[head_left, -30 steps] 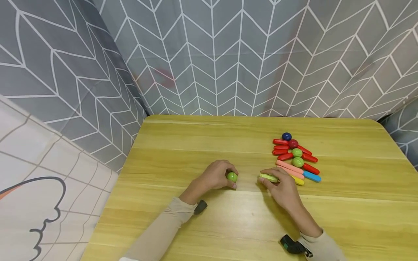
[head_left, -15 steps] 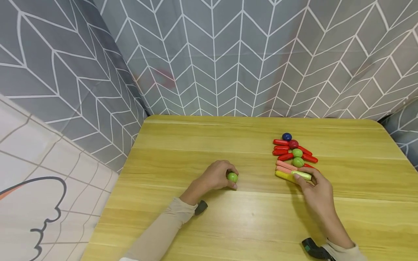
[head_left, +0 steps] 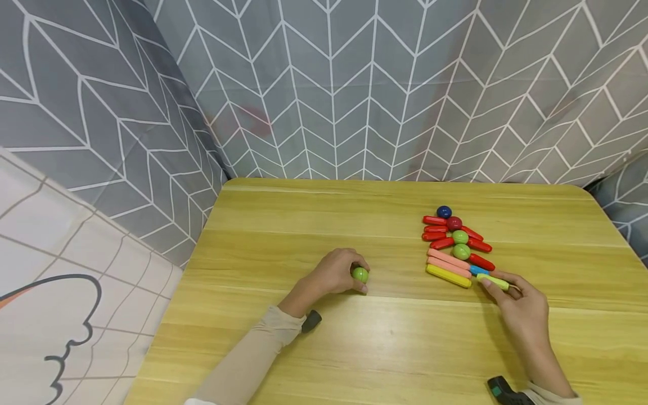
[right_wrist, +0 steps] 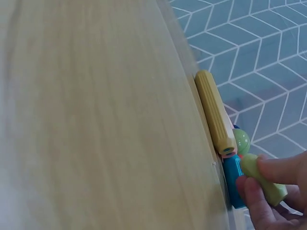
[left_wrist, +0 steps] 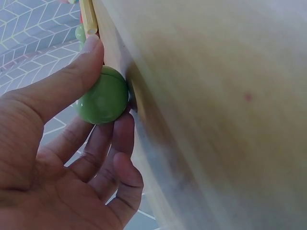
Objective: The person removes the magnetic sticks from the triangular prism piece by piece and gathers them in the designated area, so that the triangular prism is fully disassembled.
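Note:
In the head view my left hand (head_left: pixel 334 273) pinches a green ball (head_left: pixel 360 274) between thumb and fingers, low over the table. The left wrist view shows that same ball (left_wrist: pixel 103 97) with a thin seam. My right hand (head_left: pixel 526 306) holds a light green stick (head_left: pixel 492 281) by its right part, close to the front of a blue stick (head_left: pixel 479 271). In the right wrist view the light green stick (right_wrist: pixel 263 178) is pinched by thumb and fingertips. A yellow stick (head_left: pixel 448 276) with lengthwise grooves lies left of it, in front of two pink sticks (head_left: pixel 448 260).
Behind the pink sticks are several red sticks (head_left: pixel 482 261) and two more green balls (head_left: pixel 460 251). A dark red ball (head_left: pixel 454 223) and a dark blue ball (head_left: pixel 444 211) top the row. The wooden table (head_left: pixel 283 225) ends at a patterned grey curtain (head_left: pixel 344 84).
My right hand has carried the light green stick rightward, past the yellow stick to the blue one. The left hand has stayed in place with the green ball.

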`<action>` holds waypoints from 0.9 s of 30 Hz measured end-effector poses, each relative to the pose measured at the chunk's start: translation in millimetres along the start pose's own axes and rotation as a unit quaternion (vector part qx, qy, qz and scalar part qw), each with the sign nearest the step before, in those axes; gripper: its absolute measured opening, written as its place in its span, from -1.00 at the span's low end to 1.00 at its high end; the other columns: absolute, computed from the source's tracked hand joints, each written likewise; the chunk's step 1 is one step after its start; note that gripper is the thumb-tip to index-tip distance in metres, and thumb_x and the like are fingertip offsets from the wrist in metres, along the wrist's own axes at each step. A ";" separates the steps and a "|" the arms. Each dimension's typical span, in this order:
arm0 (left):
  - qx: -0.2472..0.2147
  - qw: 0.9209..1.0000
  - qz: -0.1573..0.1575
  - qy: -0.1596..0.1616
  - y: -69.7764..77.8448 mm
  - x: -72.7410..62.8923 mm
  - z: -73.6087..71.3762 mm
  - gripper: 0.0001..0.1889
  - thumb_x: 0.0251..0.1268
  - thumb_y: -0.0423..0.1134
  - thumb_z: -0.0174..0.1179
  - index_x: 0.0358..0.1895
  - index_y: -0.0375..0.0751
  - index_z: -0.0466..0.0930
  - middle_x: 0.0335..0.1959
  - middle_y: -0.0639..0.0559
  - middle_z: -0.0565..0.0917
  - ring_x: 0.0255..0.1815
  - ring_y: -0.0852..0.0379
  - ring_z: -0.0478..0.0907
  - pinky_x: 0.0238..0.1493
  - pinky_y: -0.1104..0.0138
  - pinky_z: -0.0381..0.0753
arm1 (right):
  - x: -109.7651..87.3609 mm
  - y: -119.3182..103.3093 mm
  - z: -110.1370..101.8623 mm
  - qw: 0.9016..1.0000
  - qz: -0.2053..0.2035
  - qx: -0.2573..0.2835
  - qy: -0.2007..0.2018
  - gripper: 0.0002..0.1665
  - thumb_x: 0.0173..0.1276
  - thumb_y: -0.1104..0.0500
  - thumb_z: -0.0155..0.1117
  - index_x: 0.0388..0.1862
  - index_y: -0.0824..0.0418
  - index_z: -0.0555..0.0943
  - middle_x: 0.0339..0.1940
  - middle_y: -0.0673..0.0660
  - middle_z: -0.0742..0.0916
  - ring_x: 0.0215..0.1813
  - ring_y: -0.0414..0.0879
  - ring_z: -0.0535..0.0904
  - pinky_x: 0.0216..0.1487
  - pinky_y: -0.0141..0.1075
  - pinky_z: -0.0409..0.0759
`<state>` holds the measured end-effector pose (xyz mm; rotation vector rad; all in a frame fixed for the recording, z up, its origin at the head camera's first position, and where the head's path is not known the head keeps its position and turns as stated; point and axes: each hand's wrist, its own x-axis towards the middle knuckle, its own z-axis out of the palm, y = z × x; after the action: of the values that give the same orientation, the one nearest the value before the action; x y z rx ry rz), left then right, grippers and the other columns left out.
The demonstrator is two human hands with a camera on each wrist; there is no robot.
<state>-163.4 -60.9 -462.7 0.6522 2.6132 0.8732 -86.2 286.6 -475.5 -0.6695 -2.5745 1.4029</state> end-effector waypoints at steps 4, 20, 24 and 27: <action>-0.002 1.000 0.001 0.002 -0.6 0.2 0.0 -0.59 -0.01 -0.14 0.58 -0.04 -0.12 0.76 -0.12 0.07 0.72 -0.17 0.22 0.56 -0.15 0.48 0.55 | 0.2 3.7 0.6 1.000 -0.006 -0.018 -0.006 -0.48 0.39 -0.06 0.35 0.19 0.23 0.63 0.14 0.10 0.69 -0.38 -0.66 0.46 -0.48 -0.53 0.48; -0.002 1.000 0.002 0.004 -0.7 0.3 0.4 -0.60 -0.01 -0.12 0.58 -0.06 -0.10 0.76 -0.14 0.08 0.71 -0.18 0.22 0.56 -0.16 0.47 0.55 | 2.1 11.0 8.2 0.996 -0.051 -0.074 0.003 -0.53 0.39 -0.02 0.37 0.13 0.24 0.69 -0.13 -0.11 0.71 -0.36 -0.48 0.42 -0.38 -0.58 0.44; -0.001 1.000 -0.002 0.004 0.4 -0.2 0.1 -0.61 0.00 -0.13 0.57 -0.05 -0.09 0.76 -0.13 0.08 0.71 -0.17 0.21 0.56 -0.15 0.46 0.54 | 4.0 12.8 9.3 0.996 -0.052 -0.079 -0.003 -0.50 0.40 -0.05 0.34 0.15 0.26 0.67 0.13 0.30 0.71 -0.32 -0.62 0.37 -0.35 -0.66 0.40; 0.000 1.000 -0.002 0.004 0.6 -0.4 0.1 -0.61 0.01 -0.13 0.57 -0.05 -0.09 0.76 -0.13 0.08 0.71 -0.16 0.21 0.56 -0.14 0.45 0.54 | 5.5 13.5 9.8 0.995 -0.056 -0.077 0.000 -0.50 0.41 -0.05 0.33 0.15 0.25 0.68 0.20 0.34 0.68 -0.27 -0.74 0.35 -0.31 -0.73 0.40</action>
<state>-162.8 -60.5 -462.4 0.6437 2.6204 0.8763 -90.0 287.9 -492.6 -0.5359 -2.6946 1.1799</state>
